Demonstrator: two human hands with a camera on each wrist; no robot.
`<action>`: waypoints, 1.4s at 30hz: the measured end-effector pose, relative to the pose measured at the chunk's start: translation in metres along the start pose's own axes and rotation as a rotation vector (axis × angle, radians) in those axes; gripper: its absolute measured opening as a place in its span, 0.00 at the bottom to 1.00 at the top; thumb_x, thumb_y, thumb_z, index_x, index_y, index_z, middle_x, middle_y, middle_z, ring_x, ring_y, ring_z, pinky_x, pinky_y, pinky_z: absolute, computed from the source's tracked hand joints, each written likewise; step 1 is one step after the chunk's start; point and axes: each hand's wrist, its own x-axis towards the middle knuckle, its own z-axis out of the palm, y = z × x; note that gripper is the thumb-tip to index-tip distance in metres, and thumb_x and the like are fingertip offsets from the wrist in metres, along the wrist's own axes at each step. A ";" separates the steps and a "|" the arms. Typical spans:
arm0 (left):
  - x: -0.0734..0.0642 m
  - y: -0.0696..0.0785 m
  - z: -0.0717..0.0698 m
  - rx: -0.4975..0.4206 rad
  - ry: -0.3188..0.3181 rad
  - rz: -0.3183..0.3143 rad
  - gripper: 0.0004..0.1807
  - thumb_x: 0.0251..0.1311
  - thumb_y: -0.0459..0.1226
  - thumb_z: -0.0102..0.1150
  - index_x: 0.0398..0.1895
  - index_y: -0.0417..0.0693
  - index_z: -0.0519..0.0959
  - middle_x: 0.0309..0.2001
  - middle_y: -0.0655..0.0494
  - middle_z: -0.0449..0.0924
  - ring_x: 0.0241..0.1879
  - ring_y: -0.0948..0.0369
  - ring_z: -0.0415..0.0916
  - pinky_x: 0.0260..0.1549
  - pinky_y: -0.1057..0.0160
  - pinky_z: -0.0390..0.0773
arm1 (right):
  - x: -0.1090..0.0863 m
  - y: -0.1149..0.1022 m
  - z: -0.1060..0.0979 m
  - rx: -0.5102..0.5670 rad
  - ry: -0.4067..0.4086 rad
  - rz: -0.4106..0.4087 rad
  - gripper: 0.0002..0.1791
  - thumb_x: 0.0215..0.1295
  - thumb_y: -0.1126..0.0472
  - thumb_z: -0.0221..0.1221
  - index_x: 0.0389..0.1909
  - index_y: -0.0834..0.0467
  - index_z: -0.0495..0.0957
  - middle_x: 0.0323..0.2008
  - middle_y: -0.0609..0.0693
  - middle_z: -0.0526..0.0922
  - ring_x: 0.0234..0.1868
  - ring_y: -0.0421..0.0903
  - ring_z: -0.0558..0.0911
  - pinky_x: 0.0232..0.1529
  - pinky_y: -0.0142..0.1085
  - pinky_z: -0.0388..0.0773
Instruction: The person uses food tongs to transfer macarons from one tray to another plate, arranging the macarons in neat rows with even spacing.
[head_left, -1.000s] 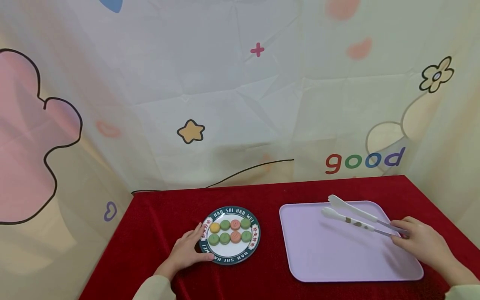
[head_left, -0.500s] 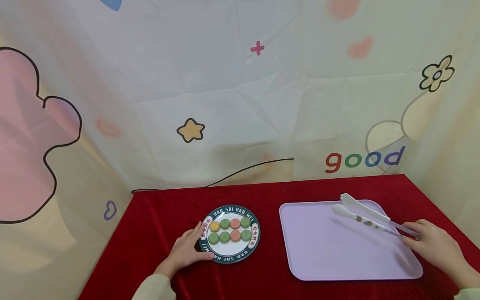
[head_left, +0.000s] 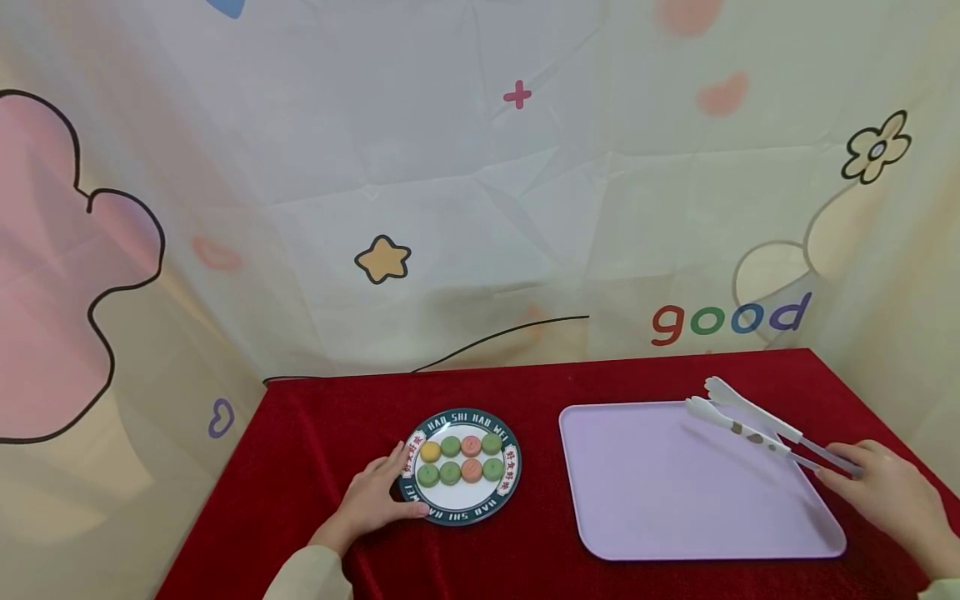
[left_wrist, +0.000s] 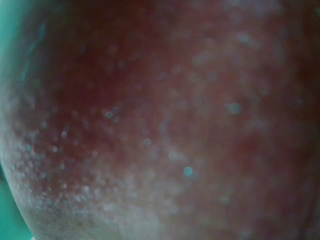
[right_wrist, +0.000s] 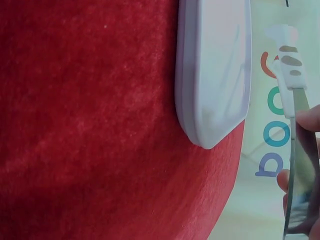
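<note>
In the head view my left hand (head_left: 371,502) rests at the left side of a round plate (head_left: 459,510), thumb and fingers spread apart and touching its green lettered rim. Two rows of small round macaron-like sweets, green, pink and one yellow (head_left: 431,452), lie on the plate. My right hand (head_left: 888,492) grips the metal handle of a pair of tongs (head_left: 753,421) with white, brown-spotted ends. The tongs' arms stand apart with nothing between them, above the right part of a lilac tray (head_left: 690,492). In the right wrist view, fingers hold the tongs' metal arms (right_wrist: 302,160).
A red cloth (head_left: 540,542) covers the table. Behind it hangs a pale printed curtain (head_left: 480,208), whose folds also close off both sides. The left wrist view is a dark reddish blur.
My right hand has carried the tongs to the right across the tray, and their tips have risen slightly. The left hand and the plate stay put.
</note>
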 end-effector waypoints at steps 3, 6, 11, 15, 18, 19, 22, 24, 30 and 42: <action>0.000 0.000 0.000 0.000 0.000 -0.001 0.58 0.30 0.66 0.61 0.67 0.54 0.51 0.67 0.53 0.53 0.63 0.50 0.51 0.54 0.40 0.60 | 0.007 0.024 0.019 -0.025 0.039 0.015 0.24 0.42 0.59 0.66 0.37 0.72 0.74 0.30 0.68 0.73 0.26 0.54 0.70 0.19 0.45 0.74; 0.000 0.000 0.000 0.001 0.002 0.000 0.58 0.30 0.66 0.61 0.67 0.54 0.51 0.67 0.53 0.53 0.62 0.50 0.51 0.54 0.40 0.60 | 0.015 0.052 0.041 -0.031 0.049 0.029 0.28 0.41 0.56 0.67 0.39 0.72 0.73 0.31 0.67 0.72 0.26 0.54 0.69 0.18 0.44 0.74; 0.000 0.000 0.000 0.005 0.006 0.006 0.58 0.30 0.66 0.61 0.67 0.53 0.52 0.67 0.53 0.53 0.62 0.50 0.52 0.55 0.40 0.60 | 0.024 0.084 0.067 -0.034 0.104 0.041 0.28 0.43 0.52 0.67 0.40 0.70 0.73 0.30 0.65 0.73 0.27 0.54 0.68 0.19 0.47 0.71; 0.000 0.000 -0.001 0.006 0.009 0.008 0.58 0.30 0.66 0.61 0.67 0.53 0.52 0.67 0.53 0.54 0.62 0.50 0.52 0.54 0.40 0.60 | 0.022 0.083 0.066 -0.021 0.116 0.079 0.27 0.44 0.54 0.65 0.40 0.69 0.73 0.31 0.67 0.73 0.31 0.59 0.69 0.25 0.52 0.69; 0.000 0.000 0.000 0.009 0.010 0.008 0.58 0.30 0.66 0.61 0.67 0.54 0.52 0.67 0.53 0.54 0.62 0.50 0.52 0.54 0.40 0.60 | 0.018 0.069 0.055 -0.017 0.100 0.135 0.26 0.46 0.56 0.64 0.41 0.71 0.71 0.33 0.69 0.72 0.34 0.62 0.68 0.29 0.56 0.68; 0.000 0.000 0.000 0.010 0.010 0.007 0.58 0.30 0.66 0.61 0.67 0.54 0.52 0.67 0.53 0.54 0.62 0.50 0.52 0.54 0.40 0.61 | 0.016 0.062 0.050 -0.009 0.085 0.154 0.26 0.46 0.57 0.64 0.41 0.71 0.71 0.33 0.70 0.71 0.35 0.63 0.67 0.30 0.57 0.69; 0.000 0.000 0.001 0.009 0.009 0.006 0.57 0.31 0.66 0.61 0.67 0.54 0.52 0.67 0.53 0.53 0.62 0.50 0.52 0.54 0.40 0.61 | 0.009 0.040 0.032 0.008 0.053 0.209 0.25 0.47 0.60 0.63 0.41 0.73 0.69 0.33 0.71 0.70 0.36 0.63 0.66 0.31 0.57 0.69; 0.000 0.000 0.001 0.006 0.009 0.007 0.57 0.31 0.66 0.61 0.67 0.54 0.52 0.67 0.53 0.53 0.62 0.50 0.52 0.54 0.40 0.61 | 0.006 0.027 0.021 0.019 0.039 0.232 0.23 0.48 0.62 0.62 0.40 0.74 0.69 0.32 0.71 0.70 0.35 0.63 0.66 0.31 0.57 0.69; -0.001 0.001 0.001 0.006 0.014 0.017 0.57 0.31 0.66 0.61 0.67 0.53 0.52 0.67 0.53 0.54 0.62 0.50 0.52 0.54 0.40 0.60 | 0.001 0.012 0.006 0.067 -0.014 0.305 0.22 0.52 0.63 0.59 0.41 0.76 0.66 0.29 0.70 0.69 0.31 0.60 0.66 0.24 0.46 0.72; -0.001 0.001 0.000 0.008 0.011 0.023 0.57 0.31 0.66 0.60 0.67 0.53 0.52 0.67 0.53 0.53 0.63 0.50 0.51 0.56 0.40 0.58 | 0.005 0.015 0.010 0.099 -0.060 0.428 0.22 0.54 0.67 0.54 0.47 0.76 0.61 0.34 0.73 0.70 0.31 0.60 0.67 0.25 0.45 0.74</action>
